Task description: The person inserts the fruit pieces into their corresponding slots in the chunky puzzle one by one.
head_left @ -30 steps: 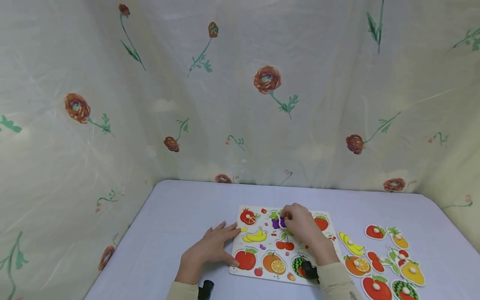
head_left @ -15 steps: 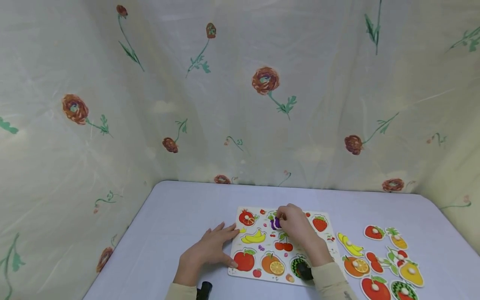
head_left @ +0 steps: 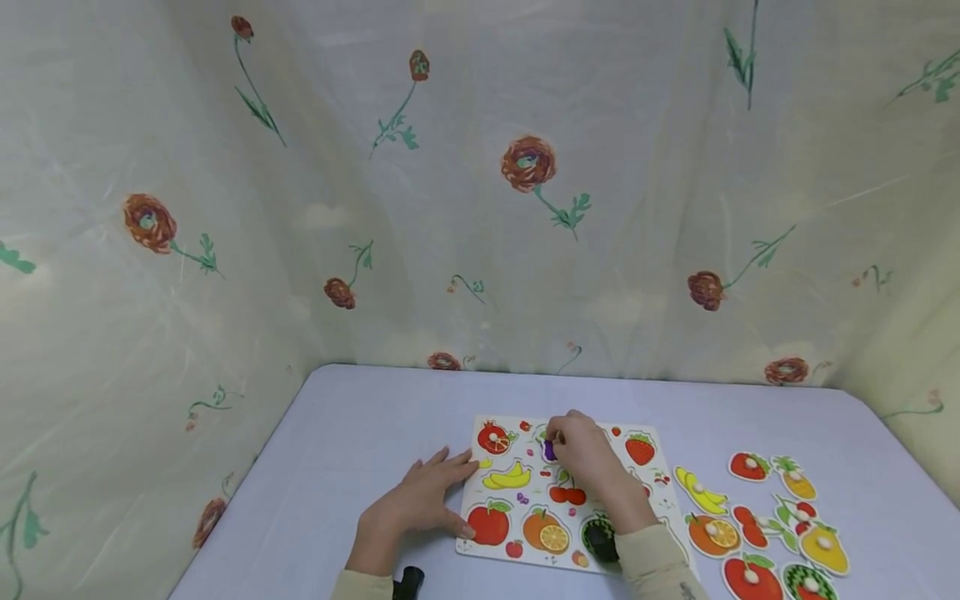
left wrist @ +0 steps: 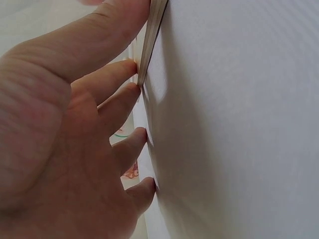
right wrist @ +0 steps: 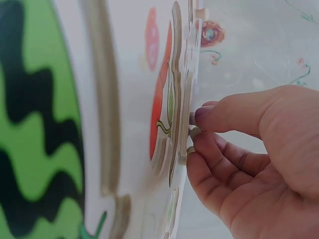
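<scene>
A white fruit puzzle board lies on the table, printed with fruit shapes. My right hand is at its upper middle, thumb and fingers pinching a purple grape puzzle piece over the grape picture; the fingers mostly hide it. In the right wrist view, the right hand has its fingertips close against the board's face. Spread fingers of my left hand lie along the board's left edge, the thumb near the lower-left corner. The left wrist view shows the left hand with thumb and some fingertips touching the board's edge.
A knobbed pomegranate piece sits in the board's upper left. Right of the board lie several loose knobbed fruit pieces, among them bananas, an orange, an apple and a pear. A floral curtain hangs behind the table.
My right hand has moved a little left with the grape piece, from beside the grape picture to over it. The left hand stays at the board's edge.
</scene>
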`<action>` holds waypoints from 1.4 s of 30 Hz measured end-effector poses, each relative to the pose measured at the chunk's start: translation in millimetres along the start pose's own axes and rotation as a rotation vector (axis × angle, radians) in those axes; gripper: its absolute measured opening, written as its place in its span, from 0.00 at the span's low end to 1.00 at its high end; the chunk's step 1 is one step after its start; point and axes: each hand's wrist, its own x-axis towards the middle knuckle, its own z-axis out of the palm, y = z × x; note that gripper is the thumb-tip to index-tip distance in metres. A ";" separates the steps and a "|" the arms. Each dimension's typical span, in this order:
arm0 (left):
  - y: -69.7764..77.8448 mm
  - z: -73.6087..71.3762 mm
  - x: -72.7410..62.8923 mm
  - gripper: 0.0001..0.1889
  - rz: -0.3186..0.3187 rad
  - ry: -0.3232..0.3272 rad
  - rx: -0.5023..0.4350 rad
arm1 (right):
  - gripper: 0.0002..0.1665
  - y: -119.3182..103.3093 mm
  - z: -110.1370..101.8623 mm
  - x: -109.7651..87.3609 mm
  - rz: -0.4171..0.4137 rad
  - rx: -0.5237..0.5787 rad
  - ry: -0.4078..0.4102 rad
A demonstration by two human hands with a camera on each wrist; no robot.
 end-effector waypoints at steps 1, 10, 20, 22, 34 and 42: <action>0.1 0.1 -0.3 0.49 0.001 0.000 -0.002 | 0.08 0.0 0.4 0.2 -0.001 -0.001 -0.002; 0.3 -2.0 -1.4 0.49 0.015 0.001 0.013 | 0.08 -6.3 -0.6 -1.2 -0.003 -0.032 -0.009; 0.8 -2.7 -2.0 0.49 0.015 0.002 0.017 | 0.10 -8.5 -1.2 -2.3 -0.057 -0.048 -0.013; 0.7 -2.3 -2.1 0.49 0.012 0.002 0.018 | 0.10 -8.6 -1.1 -2.3 -0.063 -0.048 -0.013; -0.4 -0.8 0.1 0.49 0.010 0.003 0.024 | 0.11 -8.5 -2.6 -3.1 -0.064 -0.067 -0.026; 0.1 -0.4 -0.6 0.49 0.005 0.003 0.018 | 0.12 -7.6 -2.4 -3.9 -0.054 -0.056 -0.040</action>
